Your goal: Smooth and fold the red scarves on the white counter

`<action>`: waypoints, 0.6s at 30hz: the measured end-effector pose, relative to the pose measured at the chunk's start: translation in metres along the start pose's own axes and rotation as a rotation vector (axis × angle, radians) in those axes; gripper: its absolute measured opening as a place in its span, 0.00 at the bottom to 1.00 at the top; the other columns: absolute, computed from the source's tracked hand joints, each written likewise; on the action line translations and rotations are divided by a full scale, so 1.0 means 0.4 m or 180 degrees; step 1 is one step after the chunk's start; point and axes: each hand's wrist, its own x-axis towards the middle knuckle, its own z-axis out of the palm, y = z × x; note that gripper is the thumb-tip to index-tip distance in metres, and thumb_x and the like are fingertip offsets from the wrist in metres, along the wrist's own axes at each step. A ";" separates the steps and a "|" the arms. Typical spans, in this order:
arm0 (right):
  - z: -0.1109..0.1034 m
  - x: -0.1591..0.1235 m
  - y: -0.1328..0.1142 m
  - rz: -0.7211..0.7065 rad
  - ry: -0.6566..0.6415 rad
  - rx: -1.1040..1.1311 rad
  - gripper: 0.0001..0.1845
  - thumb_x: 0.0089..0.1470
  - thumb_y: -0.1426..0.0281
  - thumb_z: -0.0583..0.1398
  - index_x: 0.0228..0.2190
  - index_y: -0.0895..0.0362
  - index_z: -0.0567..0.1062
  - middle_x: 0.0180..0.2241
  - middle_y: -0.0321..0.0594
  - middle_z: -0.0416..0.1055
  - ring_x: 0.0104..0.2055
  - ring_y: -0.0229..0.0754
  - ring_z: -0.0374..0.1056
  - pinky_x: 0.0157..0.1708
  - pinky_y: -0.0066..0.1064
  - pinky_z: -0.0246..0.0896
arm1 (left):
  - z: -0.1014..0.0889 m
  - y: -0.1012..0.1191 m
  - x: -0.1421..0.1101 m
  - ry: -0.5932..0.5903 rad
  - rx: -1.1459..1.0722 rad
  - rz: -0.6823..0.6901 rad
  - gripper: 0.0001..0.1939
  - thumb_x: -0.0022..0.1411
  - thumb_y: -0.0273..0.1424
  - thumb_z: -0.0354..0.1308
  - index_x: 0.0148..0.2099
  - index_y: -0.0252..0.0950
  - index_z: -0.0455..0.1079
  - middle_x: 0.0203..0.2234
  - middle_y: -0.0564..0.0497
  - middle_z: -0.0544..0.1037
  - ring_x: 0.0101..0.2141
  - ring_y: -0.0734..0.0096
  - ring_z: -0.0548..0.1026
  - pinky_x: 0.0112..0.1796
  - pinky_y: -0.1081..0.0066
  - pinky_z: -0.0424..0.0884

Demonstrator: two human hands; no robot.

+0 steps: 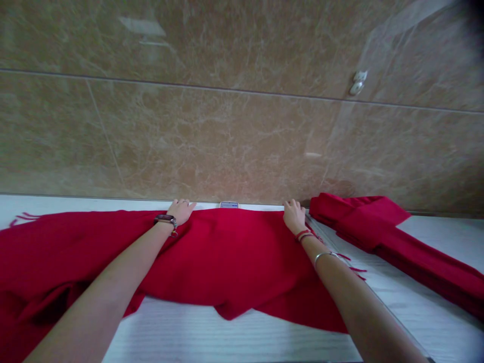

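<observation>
A wide red scarf (234, 252) with fringed ends lies spread across the white table, its far edge running close to the wall. My left hand (181, 210) rests at that far edge, left of the middle, with the fingers curled over the cloth and the thumb pointing right. Near the scarf's right end, my right hand (294, 217) has its fingers bent down over the far corner. The fingertips of both hands are partly hidden. To the left the cloth bunches into loose folds under my left forearm.
A second red scarf (363, 222), folded long and narrow, lies on the right. A phone (229, 204) peeks out behind the spread scarf. The white table (181, 327) meets a brown marbled wall (212, 136). A small white fitting (357, 83) is on the wall.
</observation>
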 end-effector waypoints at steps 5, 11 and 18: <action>-0.176 -0.029 -0.044 -0.0631 -0.0432 0.0626 0.17 0.54 0.77 0.49 0.42 0.61 0.72 0.44 0.49 0.69 0.47 0.43 0.63 0.44 0.31 0.57 | -0.157 0.076 -0.054 0.0129 -0.0240 0.0023 0.17 0.61 0.29 0.47 0.52 0.35 0.63 0.48 0.39 0.67 0.47 0.56 0.66 0.43 0.62 0.61; -0.388 -0.251 -0.103 -0.2434 -0.1937 0.1027 0.11 0.54 0.69 0.55 0.38 0.57 0.75 0.36 0.40 0.75 0.36 0.39 0.69 0.36 0.28 0.61 | -0.333 0.216 -0.246 -0.0968 -0.1478 0.1243 0.12 0.60 0.37 0.50 0.41 0.37 0.69 0.32 0.51 0.74 0.32 0.69 0.71 0.33 0.74 0.63; -0.372 -0.392 -0.154 -0.2433 -0.2191 -0.0195 0.15 0.46 0.70 0.60 0.39 0.61 0.74 0.37 0.48 0.74 0.37 0.48 0.70 0.31 0.32 0.63 | -0.276 0.280 -0.306 -0.1120 -0.1348 0.1994 0.10 0.53 0.31 0.56 0.39 0.37 0.69 0.35 0.49 0.73 0.38 0.66 0.70 0.39 0.72 0.64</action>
